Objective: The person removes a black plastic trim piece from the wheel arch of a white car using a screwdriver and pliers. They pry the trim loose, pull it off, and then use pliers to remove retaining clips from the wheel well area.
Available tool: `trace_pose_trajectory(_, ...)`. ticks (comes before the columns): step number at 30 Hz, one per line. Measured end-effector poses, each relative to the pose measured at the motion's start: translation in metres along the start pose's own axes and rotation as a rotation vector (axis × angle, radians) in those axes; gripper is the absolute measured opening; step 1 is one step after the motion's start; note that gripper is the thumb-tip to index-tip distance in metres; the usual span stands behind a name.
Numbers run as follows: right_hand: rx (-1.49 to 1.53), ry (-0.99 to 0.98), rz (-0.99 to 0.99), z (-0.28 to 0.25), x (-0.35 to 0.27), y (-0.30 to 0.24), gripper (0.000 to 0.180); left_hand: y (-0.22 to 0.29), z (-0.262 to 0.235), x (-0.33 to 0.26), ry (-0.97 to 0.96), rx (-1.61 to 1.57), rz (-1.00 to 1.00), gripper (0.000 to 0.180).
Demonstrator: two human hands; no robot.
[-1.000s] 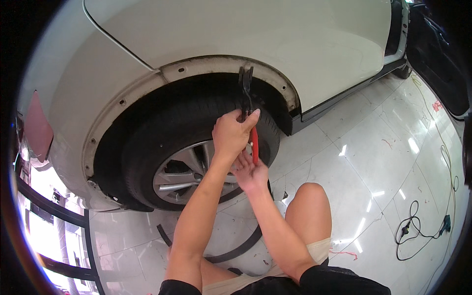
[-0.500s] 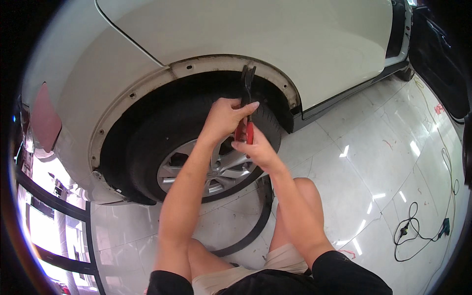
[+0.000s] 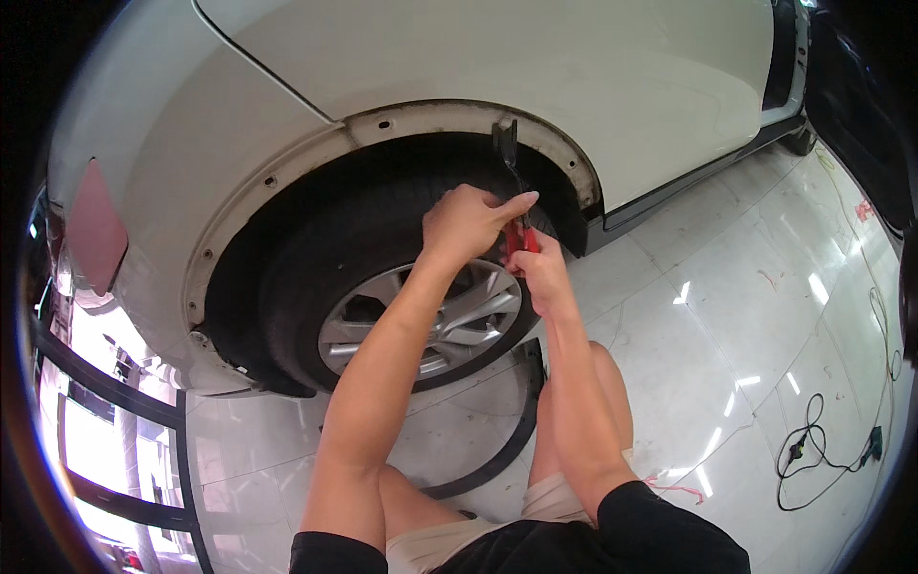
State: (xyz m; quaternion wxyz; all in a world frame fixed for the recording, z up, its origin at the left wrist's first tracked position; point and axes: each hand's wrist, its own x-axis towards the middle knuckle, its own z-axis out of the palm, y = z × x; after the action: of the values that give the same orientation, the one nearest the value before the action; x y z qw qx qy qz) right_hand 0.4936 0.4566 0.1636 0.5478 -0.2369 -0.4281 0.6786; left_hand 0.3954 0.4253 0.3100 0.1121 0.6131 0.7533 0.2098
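Observation:
A pair of trim clip pliers (image 3: 509, 148) with black forked jaws and red handles reaches up to the bare wheel arch lip (image 3: 445, 119) of a white car. The jaws overlap the upper right part of the lip; whether they grip a clip there cannot be made out. My right hand (image 3: 545, 275) is closed round the red handles. Just above it, my left hand (image 3: 466, 226) closes at the neck of the pliers, thumb pointing right. Behind both hands are the black tyre (image 3: 296, 277) and silver alloy wheel (image 3: 478, 316).
A curved black trim strip (image 3: 507, 454) lies on the glossy tiled floor between my legs and the wheel. A black cable with a plug (image 3: 797, 448) lies coiled at the right. The open car door (image 3: 851, 124) stands at far right, and a red reflector (image 3: 98, 230) at far left.
Both hands and the pliers have shifted slightly right along the arch, and the jaws have turned a little. The whole view has also moved slightly.

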Motion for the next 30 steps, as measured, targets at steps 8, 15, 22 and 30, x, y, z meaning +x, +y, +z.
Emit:
trace_pose_trajectory(8, -0.014, -0.109, 0.173, 0.016, -0.024, -0.024, 0.033, -0.015, 0.001, 0.001, 0.006, -0.097, -0.015, 0.068)
trace_pose_trajectory(15, 0.060, -0.115, 0.046, 0.024, -0.006, 0.005, 0.025, -0.020, -0.001, -0.005, 0.053, -0.190, 0.036, 0.062)
trace_pose_trajectory(22, 0.172, -0.106, -0.037, 0.016, 0.012, 0.019, 0.028, 0.078, -0.021, 0.017, 0.826, 0.670, 1.073, 0.046)
trace_pose_trajectory(30, 0.126, -0.105, 0.029, 0.031, -0.008, 0.009, 0.030, 0.051, -0.030, 0.089, 0.647, 1.300, 1.182, 0.049)
